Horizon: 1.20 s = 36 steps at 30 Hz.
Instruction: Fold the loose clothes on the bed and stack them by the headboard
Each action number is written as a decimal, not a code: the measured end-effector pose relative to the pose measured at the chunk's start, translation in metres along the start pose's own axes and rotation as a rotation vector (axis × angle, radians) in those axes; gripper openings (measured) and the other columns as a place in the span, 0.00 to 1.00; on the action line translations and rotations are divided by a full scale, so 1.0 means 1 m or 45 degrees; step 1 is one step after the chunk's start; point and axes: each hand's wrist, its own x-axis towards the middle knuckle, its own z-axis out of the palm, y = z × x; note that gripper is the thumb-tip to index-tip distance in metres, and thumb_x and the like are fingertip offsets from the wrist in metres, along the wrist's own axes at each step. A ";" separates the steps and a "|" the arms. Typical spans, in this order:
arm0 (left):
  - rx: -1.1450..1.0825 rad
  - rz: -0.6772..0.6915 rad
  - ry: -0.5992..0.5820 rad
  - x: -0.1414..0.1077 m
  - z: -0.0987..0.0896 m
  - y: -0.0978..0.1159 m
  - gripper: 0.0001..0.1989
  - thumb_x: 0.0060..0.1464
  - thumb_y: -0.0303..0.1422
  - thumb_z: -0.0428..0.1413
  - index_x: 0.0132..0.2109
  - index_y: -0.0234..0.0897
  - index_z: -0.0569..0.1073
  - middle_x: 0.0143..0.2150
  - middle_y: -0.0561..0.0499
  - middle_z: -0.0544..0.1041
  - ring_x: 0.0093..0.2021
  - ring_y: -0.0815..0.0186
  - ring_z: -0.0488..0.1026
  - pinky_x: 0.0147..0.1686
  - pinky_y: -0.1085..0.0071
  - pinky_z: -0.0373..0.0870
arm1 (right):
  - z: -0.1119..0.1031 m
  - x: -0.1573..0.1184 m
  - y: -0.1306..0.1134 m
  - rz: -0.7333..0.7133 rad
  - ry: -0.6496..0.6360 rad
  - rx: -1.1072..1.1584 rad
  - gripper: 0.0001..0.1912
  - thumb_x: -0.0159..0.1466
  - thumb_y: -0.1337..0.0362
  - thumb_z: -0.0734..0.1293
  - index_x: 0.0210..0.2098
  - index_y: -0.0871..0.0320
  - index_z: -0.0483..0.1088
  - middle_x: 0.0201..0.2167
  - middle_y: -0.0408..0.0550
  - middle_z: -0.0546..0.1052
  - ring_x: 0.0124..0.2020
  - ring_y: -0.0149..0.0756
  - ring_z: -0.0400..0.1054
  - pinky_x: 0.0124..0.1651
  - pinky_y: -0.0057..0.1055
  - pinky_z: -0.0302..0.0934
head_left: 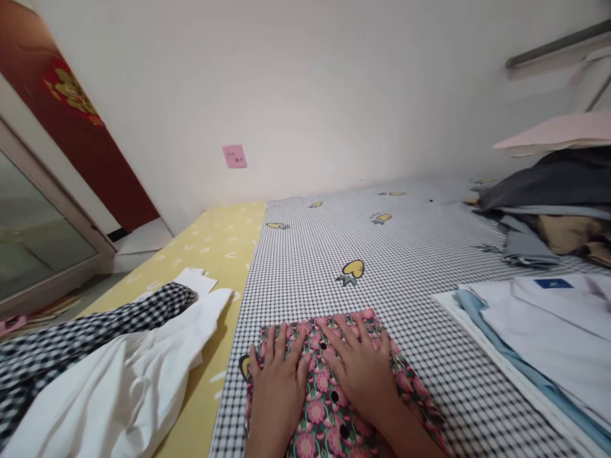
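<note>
A folded floral shirt [316, 410], pink flowers on a dark ground with a row of black buttons, lies on the checked bed sheet [305, 273] at the bottom middle. My left hand [279, 375] rests flat on its left half, fingers spread and pointing away from me. On the right half lies my right hand [360, 369], palm down, its fingers also apart. Neither hand grips the cloth. The shirt's near edge runs out of the picture, and my forearms cover part of it.
Left of the shirt, a loose white garment [138, 375] and a black-and-white checked garment [90, 337] lie over the yellow part of the sheet [224, 235]. Folded white shirts [563, 337] sit at right, behind them a pile of dark clothes [548, 184]. A wall [334, 95] closes the far side.
</note>
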 end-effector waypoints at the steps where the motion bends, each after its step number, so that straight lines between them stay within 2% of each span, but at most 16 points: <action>1: 0.010 0.000 -0.002 0.000 0.001 0.000 0.25 0.67 0.42 0.45 0.68 0.66 0.54 0.73 0.53 0.55 0.73 0.49 0.51 0.65 0.31 0.45 | 0.000 0.000 0.003 -0.001 0.010 0.042 0.26 0.70 0.50 0.58 0.67 0.30 0.53 0.69 0.39 0.62 0.71 0.60 0.49 0.63 0.78 0.35; 6: 0.058 -0.007 0.000 0.002 0.003 -0.002 0.25 0.66 0.43 0.45 0.68 0.64 0.54 0.73 0.55 0.56 0.73 0.50 0.51 0.66 0.33 0.45 | -0.008 0.004 0.008 0.066 -0.052 0.245 0.23 0.72 0.51 0.54 0.65 0.34 0.60 0.67 0.36 0.65 0.71 0.48 0.50 0.69 0.67 0.34; 10: 0.084 0.000 -0.018 0.006 -0.002 0.000 0.25 0.66 0.43 0.44 0.68 0.61 0.56 0.73 0.53 0.56 0.73 0.50 0.51 0.66 0.34 0.46 | -0.026 0.003 0.009 0.013 -0.175 0.294 0.24 0.70 0.48 0.58 0.64 0.33 0.61 0.71 0.34 0.58 0.73 0.49 0.44 0.70 0.67 0.30; 13: 0.078 -0.011 -0.032 0.006 -0.009 0.003 0.25 0.66 0.42 0.44 0.68 0.60 0.56 0.73 0.52 0.57 0.73 0.50 0.52 0.66 0.34 0.46 | -0.040 -0.017 0.027 0.023 -0.249 0.267 0.26 0.68 0.50 0.61 0.65 0.33 0.60 0.72 0.35 0.56 0.73 0.51 0.42 0.68 0.70 0.28; 15: 0.068 -0.017 -0.020 0.005 -0.012 0.004 0.25 0.67 0.42 0.44 0.69 0.58 0.57 0.73 0.50 0.57 0.73 0.50 0.51 0.66 0.34 0.45 | -0.043 -0.038 0.048 0.111 -0.163 0.280 0.26 0.67 0.52 0.62 0.64 0.36 0.62 0.70 0.39 0.60 0.72 0.54 0.45 0.68 0.71 0.26; 17: 0.055 -0.015 -0.006 0.003 -0.013 0.005 0.25 0.67 0.42 0.43 0.69 0.57 0.57 0.73 0.49 0.58 0.73 0.51 0.52 0.67 0.35 0.45 | -0.042 -0.059 0.072 0.179 0.017 0.469 0.24 0.67 0.50 0.61 0.61 0.41 0.68 0.66 0.44 0.68 0.70 0.54 0.52 0.69 0.68 0.30; 19: 0.029 -0.012 0.009 0.002 -0.011 0.004 0.25 0.67 0.42 0.43 0.69 0.56 0.58 0.73 0.49 0.58 0.73 0.51 0.52 0.67 0.35 0.44 | -0.038 -0.071 0.090 0.283 0.247 0.876 0.24 0.67 0.46 0.59 0.57 0.48 0.72 0.58 0.51 0.75 0.62 0.50 0.64 0.69 0.60 0.46; 21: -0.030 -0.012 0.025 0.004 -0.009 0.002 0.25 0.67 0.42 0.42 0.69 0.55 0.59 0.72 0.48 0.59 0.73 0.50 0.52 0.66 0.34 0.43 | -0.037 -0.073 0.099 0.474 0.478 1.284 0.28 0.66 0.42 0.58 0.53 0.54 0.73 0.49 0.55 0.79 0.51 0.47 0.73 0.61 0.51 0.61; 23: -0.156 -0.024 0.024 0.010 -0.009 -0.003 0.24 0.67 0.42 0.41 0.68 0.54 0.62 0.72 0.48 0.61 0.72 0.50 0.53 0.66 0.32 0.42 | -0.039 -0.069 0.101 0.640 0.601 1.467 0.31 0.63 0.40 0.59 0.51 0.57 0.72 0.44 0.55 0.79 0.44 0.44 0.75 0.54 0.45 0.67; 24: -0.259 -0.044 0.028 0.014 -0.010 -0.007 0.24 0.67 0.41 0.40 0.66 0.52 0.64 0.71 0.48 0.63 0.72 0.51 0.54 0.66 0.32 0.43 | -0.042 -0.066 0.100 0.678 0.606 1.474 0.31 0.61 0.40 0.60 0.50 0.58 0.72 0.42 0.54 0.78 0.43 0.44 0.75 0.53 0.43 0.67; 27: -0.573 -0.144 0.107 0.023 -0.019 -0.022 0.27 0.65 0.41 0.37 0.62 0.40 0.71 0.68 0.43 0.68 0.70 0.55 0.59 0.67 0.44 0.52 | -0.053 -0.058 0.099 0.679 0.467 1.415 0.26 0.60 0.45 0.62 0.46 0.58 0.73 0.38 0.51 0.78 0.38 0.41 0.75 0.49 0.39 0.68; 29: -0.658 -0.204 0.198 0.018 -0.028 -0.035 0.30 0.64 0.43 0.35 0.59 0.32 0.72 0.65 0.38 0.69 0.69 0.56 0.60 0.67 0.51 0.57 | -0.060 -0.055 0.099 0.682 0.339 1.366 0.21 0.61 0.51 0.62 0.43 0.59 0.73 0.34 0.48 0.78 0.34 0.38 0.75 0.45 0.37 0.69; 33: -0.687 -0.304 0.330 -0.021 -0.033 -0.061 0.30 0.61 0.46 0.37 0.54 0.35 0.74 0.62 0.38 0.72 0.66 0.53 0.64 0.67 0.51 0.59 | -0.069 -0.051 0.095 0.728 0.035 1.164 0.13 0.66 0.58 0.61 0.34 0.59 0.73 0.29 0.45 0.77 0.26 0.33 0.71 0.37 0.34 0.68; 36: -0.744 -0.353 0.224 -0.056 -0.022 -0.076 0.30 0.60 0.47 0.37 0.53 0.35 0.74 0.57 0.39 0.76 0.60 0.53 0.71 0.64 0.52 0.64 | -0.072 -0.049 0.085 0.708 -0.130 0.962 0.14 0.68 0.55 0.64 0.34 0.60 0.72 0.31 0.44 0.77 0.30 0.32 0.71 0.40 0.36 0.68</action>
